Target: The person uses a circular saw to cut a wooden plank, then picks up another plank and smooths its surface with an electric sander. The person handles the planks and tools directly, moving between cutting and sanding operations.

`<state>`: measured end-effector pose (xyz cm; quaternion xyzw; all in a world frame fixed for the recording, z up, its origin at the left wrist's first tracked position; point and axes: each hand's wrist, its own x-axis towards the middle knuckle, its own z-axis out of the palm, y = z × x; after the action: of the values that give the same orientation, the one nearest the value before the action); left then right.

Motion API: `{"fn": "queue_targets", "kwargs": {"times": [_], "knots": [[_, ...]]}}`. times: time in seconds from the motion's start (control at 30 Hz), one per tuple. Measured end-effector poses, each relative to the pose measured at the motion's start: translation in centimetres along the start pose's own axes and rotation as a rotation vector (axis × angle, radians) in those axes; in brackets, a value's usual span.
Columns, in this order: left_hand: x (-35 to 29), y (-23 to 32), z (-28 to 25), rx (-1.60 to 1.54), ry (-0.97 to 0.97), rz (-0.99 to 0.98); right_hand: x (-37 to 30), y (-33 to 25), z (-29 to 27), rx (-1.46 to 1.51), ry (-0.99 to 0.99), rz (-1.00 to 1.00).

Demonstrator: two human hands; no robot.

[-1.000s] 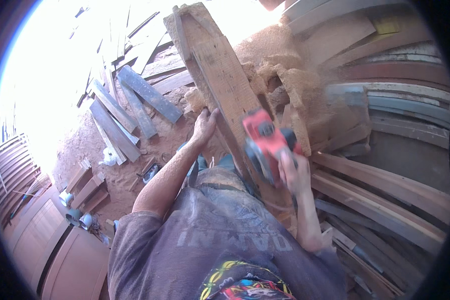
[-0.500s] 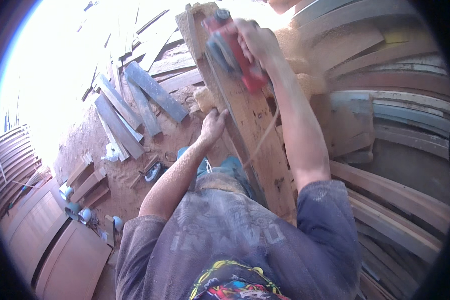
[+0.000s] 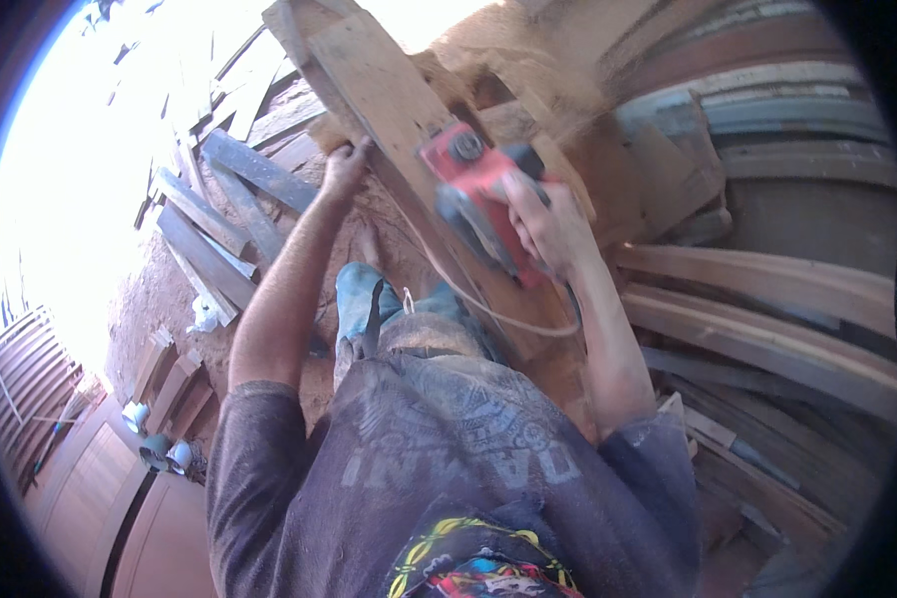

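Note:
My right hand (image 3: 553, 224) is wrapped around the handle of a red electric planer (image 3: 468, 174), somewhat blurred by motion. The planer is over the right part of a thick wooden bench top (image 3: 379, 75); whether its sole touches wood is hidden. A pale cord (image 3: 528, 327) loops from the tool's near end across the wood. Farther out on the left, my left hand (image 3: 345, 171) is closed at the edge of a long narrow board (image 3: 409, 214) that runs along the bench's left side. Its fingertips are partly hidden.
Loose grey planks (image 3: 259, 169) lie on the dusty ground to the left. Long boards and curved timbers (image 3: 767, 339) are stacked at the right. Wooden panels (image 3: 90, 468) and light-blue cups (image 3: 154, 448) are at the lower left. Sawdust covers much around the bench.
The planer, in my right hand, has come back toward me along the bench. My left hand stays at the board's edge. The view has shifted, and the cord now loops nearer my body.

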<state>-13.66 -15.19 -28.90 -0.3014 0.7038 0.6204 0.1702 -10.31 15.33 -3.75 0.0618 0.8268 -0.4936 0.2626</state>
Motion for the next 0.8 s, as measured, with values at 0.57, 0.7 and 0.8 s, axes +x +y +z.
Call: {"fn": "queue_targets", "kwargs": {"times": [0.57,0.7,0.8], "knots": [[-9.7,-5.9,2.1,-0.402,-0.242,-0.123,-26.2,16.8,-2.4,-0.116,0.093,0.069],[-13.9,-11.8,-1.1,-0.598,-0.150,-0.169,-22.4,13.0,-0.5,-0.061,0.073,0.090],[-17.2,-17.7,-3.0,-0.701,0.021,-0.291,-16.7,10.6,1.4,-0.001,0.022,-0.048]]}}
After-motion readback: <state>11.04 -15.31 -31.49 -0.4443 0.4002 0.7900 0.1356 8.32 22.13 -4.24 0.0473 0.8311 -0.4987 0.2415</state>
